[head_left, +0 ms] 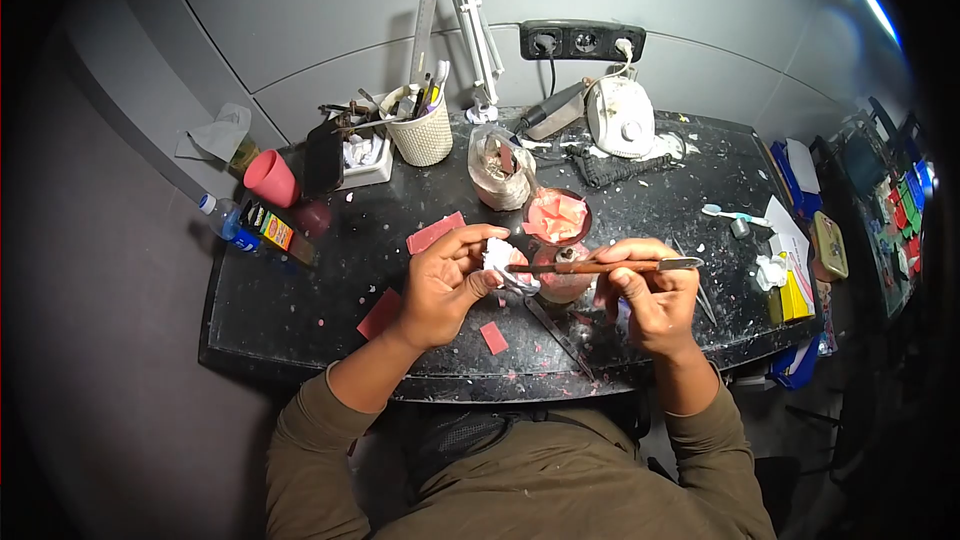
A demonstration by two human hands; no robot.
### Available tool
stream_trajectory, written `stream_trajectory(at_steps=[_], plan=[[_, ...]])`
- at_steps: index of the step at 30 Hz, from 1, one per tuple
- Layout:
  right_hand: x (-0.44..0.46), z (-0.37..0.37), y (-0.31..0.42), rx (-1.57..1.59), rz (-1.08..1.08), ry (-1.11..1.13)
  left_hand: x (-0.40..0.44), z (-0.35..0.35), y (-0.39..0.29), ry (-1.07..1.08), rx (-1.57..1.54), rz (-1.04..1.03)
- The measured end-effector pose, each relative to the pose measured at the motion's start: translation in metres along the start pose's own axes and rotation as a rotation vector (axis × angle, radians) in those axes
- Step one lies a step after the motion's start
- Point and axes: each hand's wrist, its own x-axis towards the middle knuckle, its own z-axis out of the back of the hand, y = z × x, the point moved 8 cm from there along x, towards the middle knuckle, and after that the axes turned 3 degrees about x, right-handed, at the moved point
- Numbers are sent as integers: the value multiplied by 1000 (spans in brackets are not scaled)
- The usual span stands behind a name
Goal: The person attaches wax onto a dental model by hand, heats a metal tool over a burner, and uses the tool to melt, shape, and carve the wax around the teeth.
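My left hand [440,285] is closed around a small white dental model [496,254] with some pink on it, raised above the front of the desk. In my right hand [655,305] is a wax knife [640,267] with a brown handle, held level between thumb and fingers. Its tip reaches the side of the model; whether it touches I cannot tell. Below and between the hands stands a small pinkish jar [562,286], partly hidden by the tool. Pink wax sheets [436,233] lie by my left hand, with a smaller wax piece [494,338] nearer the edge.
Behind the hands are a bowl of pink wax scraps [556,217] and a plastic bag [498,175]. A slim metal tool [560,338] lies in front. Further back stand a tool cup [422,135] and a white control unit [620,120]. A toothbrush [738,215] lies right.
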Motion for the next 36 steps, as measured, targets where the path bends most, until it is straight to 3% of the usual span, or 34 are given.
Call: stream_trajectory(at_steps=[14,30,36], plan=[[0,3,5,-103,80,28,2,5,-2,-21,11,-39],[9,17,-28,136,-302,-78,0,5,4,-50,30,-28],[12,33,-24,188,-308,-135,0,8,9,-55,33,42]])
